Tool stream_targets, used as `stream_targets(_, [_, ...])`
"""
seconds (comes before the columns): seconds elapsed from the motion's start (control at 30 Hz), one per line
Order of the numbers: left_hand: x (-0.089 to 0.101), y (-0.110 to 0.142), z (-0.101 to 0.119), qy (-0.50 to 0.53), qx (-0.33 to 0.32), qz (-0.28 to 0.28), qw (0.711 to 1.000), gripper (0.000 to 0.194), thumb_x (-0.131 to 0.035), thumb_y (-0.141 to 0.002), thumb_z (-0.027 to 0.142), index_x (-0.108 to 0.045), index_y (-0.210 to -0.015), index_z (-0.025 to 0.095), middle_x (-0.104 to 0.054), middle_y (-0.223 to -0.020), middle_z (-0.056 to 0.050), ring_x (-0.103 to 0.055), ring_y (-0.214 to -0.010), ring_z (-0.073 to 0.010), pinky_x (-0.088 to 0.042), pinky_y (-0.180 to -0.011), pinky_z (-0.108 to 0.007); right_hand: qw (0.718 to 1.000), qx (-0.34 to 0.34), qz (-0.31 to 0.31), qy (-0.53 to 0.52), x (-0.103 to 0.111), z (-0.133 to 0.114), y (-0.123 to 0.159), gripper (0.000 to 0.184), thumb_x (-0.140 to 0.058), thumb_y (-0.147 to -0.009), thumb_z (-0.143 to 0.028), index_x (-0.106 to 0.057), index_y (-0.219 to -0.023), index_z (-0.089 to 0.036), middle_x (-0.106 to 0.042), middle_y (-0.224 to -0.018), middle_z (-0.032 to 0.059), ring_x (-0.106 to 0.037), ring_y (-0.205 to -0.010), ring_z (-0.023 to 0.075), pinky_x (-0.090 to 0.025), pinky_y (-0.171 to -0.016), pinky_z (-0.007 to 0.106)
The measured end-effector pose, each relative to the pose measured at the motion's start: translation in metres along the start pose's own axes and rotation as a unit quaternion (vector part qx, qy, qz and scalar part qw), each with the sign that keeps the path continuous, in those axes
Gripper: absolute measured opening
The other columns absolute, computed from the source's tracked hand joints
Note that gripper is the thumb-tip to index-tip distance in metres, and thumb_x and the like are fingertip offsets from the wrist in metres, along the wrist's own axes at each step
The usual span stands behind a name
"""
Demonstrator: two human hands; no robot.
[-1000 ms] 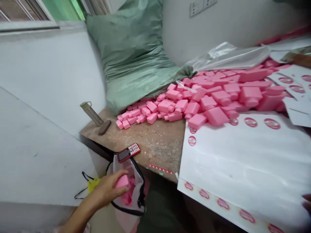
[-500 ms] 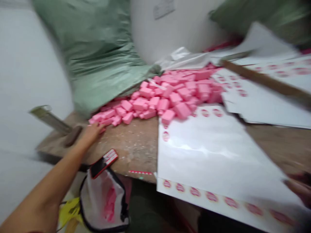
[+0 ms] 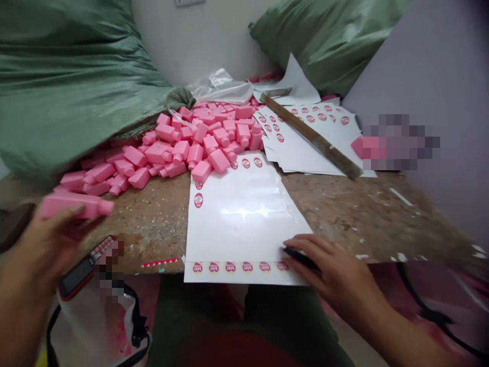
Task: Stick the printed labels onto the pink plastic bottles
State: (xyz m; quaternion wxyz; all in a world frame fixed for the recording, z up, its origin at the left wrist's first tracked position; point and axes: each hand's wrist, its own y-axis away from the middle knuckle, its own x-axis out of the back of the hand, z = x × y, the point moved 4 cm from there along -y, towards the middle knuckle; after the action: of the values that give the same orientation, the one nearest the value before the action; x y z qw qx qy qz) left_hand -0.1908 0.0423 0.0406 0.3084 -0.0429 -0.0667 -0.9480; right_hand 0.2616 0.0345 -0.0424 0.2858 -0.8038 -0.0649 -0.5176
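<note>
My left hand point(image 3: 46, 250) is closed around a pink plastic bottle point(image 3: 78, 204), lifted at the left side with its neck pointing right. On the right, my right hand point(image 3: 340, 270) grips a slim black pen-like tool point(image 3: 303, 257); its exact kind is not clear. That hand rests at the lower right of a white sticker sheet point(image 3: 244, 229). Red oval labels remain along the sheet's bottom strip and at its upper left edges. Behind it lies a heap of pink bottles point(image 3: 206, 135), some overlapping the sheet's top edge.
More sticker sheets point(image 3: 301, 148) lie at the right back under a long wooden strip point(image 3: 313, 135). A red-and-black mobile phone point(image 3: 78, 275) sits at the table's front left edge, above a white bag point(image 3: 84, 326). Green sacks point(image 3: 76, 92) lean behind the bottles.
My left hand has come up from the left end of the heap with a bottle in it. My right hand has moved inward over the sheet, and the view has turned right.
</note>
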Motion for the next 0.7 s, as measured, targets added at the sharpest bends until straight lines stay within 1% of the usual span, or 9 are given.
stream_targets(0.07, [-0.031, 0.035, -0.013, 0.094, 0.082, -0.024, 0.992, 0.020, -0.075, -0.060, 0.020, -0.061, -0.074, 0.016, -0.071, -0.071, -0.001, -0.065, -0.067, -0.0152, -0.056, -0.064, -0.023, 0.992, 0.118, 0.011, 0.045, -0.005, -0.008, -0.001, 0.026, -0.041, -0.099, -0.030, -0.067, -0.100, -0.022, -0.071, -0.103, 0.0068, -0.065, -0.072, 0.0177, -0.044, -0.065, 0.032])
stream_targets(0.13, [-0.054, 0.065, -0.026, 0.146, 0.138, -0.048, 0.978, 0.029, -0.080, -0.053, 0.020, -0.064, -0.077, 0.017, -0.073, -0.074, -0.001, -0.064, -0.063, -0.0151, -0.056, -0.060, -0.024, 0.979, 0.189, 0.008, 0.074, -0.008, -0.011, -0.004, 0.026, -0.039, -0.100, -0.021, -0.066, -0.099, -0.020, -0.072, -0.100, 0.0075, -0.065, -0.072, 0.0163, -0.041, -0.065, 0.032])
stream_targets(0.2, [-0.070, 0.089, -0.039, 0.147, 0.207, -0.099, 0.962, 0.038, -0.084, -0.050, 0.022, -0.068, -0.084, 0.016, -0.074, -0.079, -0.004, -0.066, -0.067, -0.0175, -0.056, -0.063, -0.026, 0.971, 0.225, -0.008, 0.081, -0.010, -0.011, -0.009, 0.026, -0.039, -0.098, -0.017, -0.065, -0.094, -0.019, -0.072, -0.094, 0.0077, -0.064, -0.069, 0.0160, -0.040, -0.066, 0.032])
stream_targets(0.3, [-0.079, 0.117, -0.049, 0.103, 0.285, -0.227, 0.925, 0.050, -0.085, -0.051, 0.028, -0.071, -0.098, 0.016, -0.074, -0.088, -0.009, -0.068, -0.075, -0.0227, -0.055, -0.070, -0.032, 0.968, 0.239, -0.032, 0.070, -0.008, -0.006, -0.017, 0.024, -0.041, -0.096, -0.016, -0.063, -0.089, -0.020, -0.071, -0.085, 0.0068, -0.060, -0.062, 0.0156, -0.038, -0.065, 0.034])
stream_targets(0.4, [-0.080, 0.130, -0.048, 0.056, 0.273, -0.280, 0.918, 0.055, -0.083, -0.056, 0.032, -0.070, -0.107, 0.017, -0.073, -0.086, -0.009, -0.066, -0.074, -0.0236, -0.053, -0.073, -0.035, 0.972, 0.226, -0.016, 0.066, -0.001, 0.000, -0.018, 0.024, -0.040, -0.093, -0.011, -0.062, -0.093, -0.020, -0.072, -0.086, 0.0055, -0.057, -0.058, 0.0155, -0.036, -0.063, 0.034])
stream_targets(0.5, [-0.087, 0.129, -0.042, 0.045, 0.220, -0.246, 0.943, 0.070, -0.085, -0.052, 0.031, -0.065, -0.119, 0.023, -0.073, -0.100, -0.009, -0.066, -0.091, -0.0284, -0.051, -0.083, -0.037, 0.978, 0.198, 0.017, 0.059, 0.007, 0.006, -0.014, 0.026, -0.038, -0.090, -0.008, -0.060, -0.099, -0.020, -0.073, -0.095, 0.0065, -0.059, -0.062, 0.0165, -0.035, -0.064, 0.034])
stream_targets(0.6, [-0.105, 0.124, -0.040, 0.066, 0.201, -0.244, 0.947, 0.082, -0.087, -0.045, 0.032, -0.062, -0.123, 0.022, -0.071, -0.114, -0.012, -0.063, -0.104, -0.0338, -0.050, -0.085, -0.038, 0.985, 0.166, 0.036, 0.026, 0.011, 0.012, -0.010, 0.026, -0.041, -0.090, -0.009, -0.061, -0.101, -0.022, -0.073, -0.101, 0.0069, -0.061, -0.068, 0.0180, -0.036, -0.066, 0.035])
stream_targets(0.67, [-0.116, 0.119, -0.043, 0.085, 0.205, -0.240, 0.945, 0.079, -0.087, -0.046, 0.034, -0.063, -0.121, 0.020, -0.069, -0.118, -0.014, -0.063, -0.106, -0.0351, -0.051, -0.084, -0.039, 0.995, 0.094, 0.030, -0.028, 0.015, 0.023, -0.013, 0.022, -0.045, -0.092, -0.018, -0.062, -0.103, -0.024, -0.073, -0.105, 0.0059, -0.064, -0.074, 0.0204, -0.039, -0.069, 0.036])
stream_targets(0.7, [-0.120, 0.117, -0.045, 0.097, 0.209, -0.232, 0.945, 0.076, -0.086, -0.049, 0.034, -0.063, -0.120, 0.020, -0.069, -0.120, -0.014, -0.063, -0.107, -0.0346, -0.052, -0.085, -0.040, 0.997, 0.025, 0.026, -0.068, 0.017, 0.032, -0.015, 0.020, -0.048, -0.092, -0.025, -0.063, -0.104, -0.025, -0.073, -0.106, 0.0056, -0.065, -0.079, 0.0221, -0.041, -0.071, 0.036])
